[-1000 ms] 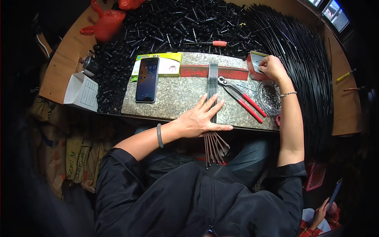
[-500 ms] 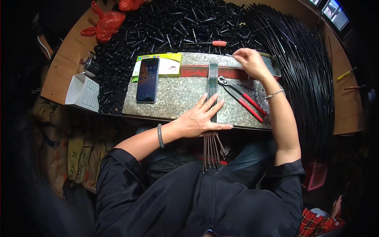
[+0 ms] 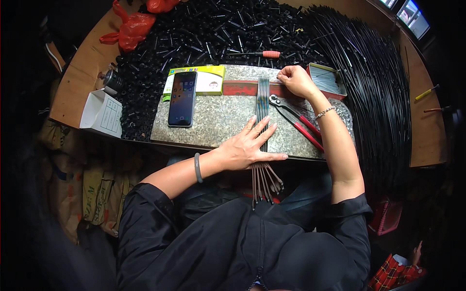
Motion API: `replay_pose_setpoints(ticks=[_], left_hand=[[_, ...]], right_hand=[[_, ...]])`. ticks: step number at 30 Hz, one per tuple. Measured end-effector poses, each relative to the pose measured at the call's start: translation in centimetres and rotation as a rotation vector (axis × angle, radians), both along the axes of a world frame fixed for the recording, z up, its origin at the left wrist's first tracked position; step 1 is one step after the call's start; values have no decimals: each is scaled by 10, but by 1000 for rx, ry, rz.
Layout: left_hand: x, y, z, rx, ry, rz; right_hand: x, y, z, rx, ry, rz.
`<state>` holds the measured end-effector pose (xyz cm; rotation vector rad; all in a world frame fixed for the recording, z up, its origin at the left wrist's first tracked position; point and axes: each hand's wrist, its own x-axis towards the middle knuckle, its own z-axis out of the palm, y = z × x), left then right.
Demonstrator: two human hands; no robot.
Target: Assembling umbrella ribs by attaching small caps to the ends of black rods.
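Observation:
Side by side on a speckled board [image 3: 208, 116] lies a row of thin dark rods [image 3: 263, 102], their near ends fanning out past the board's front edge. My left hand [image 3: 242, 147] rests flat over the row, its fingers spread. To the right of the rods' far ends, my right hand [image 3: 297, 81] has thumb and fingertips pinched together; whatever they hold is too small to make out. Beneath that hand runs a red bar [image 3: 238, 88], which the rods cross. Red-handled pliers [image 3: 295, 119] lie right of the rods, partly behind my right forearm.
A phone [image 3: 182, 99] leans on a green-and-white box [image 3: 211, 80]. An open tin [image 3: 326, 80] of thin pale strips stands far right. Black parts [image 3: 194, 39] heap behind, with a red-handled tool [image 3: 270, 54]; long black rods [image 3: 364, 72] pile right. A white carton [image 3: 103, 114] sits left.
My right hand has moved left from over the tin toward the rods' far ends, uncovering the tin. My left hand stays flat on the rods.

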<state>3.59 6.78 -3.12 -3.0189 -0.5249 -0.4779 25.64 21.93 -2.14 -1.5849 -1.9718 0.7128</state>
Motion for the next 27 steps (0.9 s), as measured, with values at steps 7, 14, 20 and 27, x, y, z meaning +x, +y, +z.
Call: replay_pose_setpoints(ticks=[7,14,20,27], left_hand=[[1,0,2,4,12,2],[-1,0,2,27,23,6],[1,-1,3,24,7,2],[0,1,1,34,9,7]], right_hand=[[3,2,2,-47,42,14],[-1,4,4,-90,94,56],[8,11,-3,-88,121,21],[5,11,1,-78,92,26]])
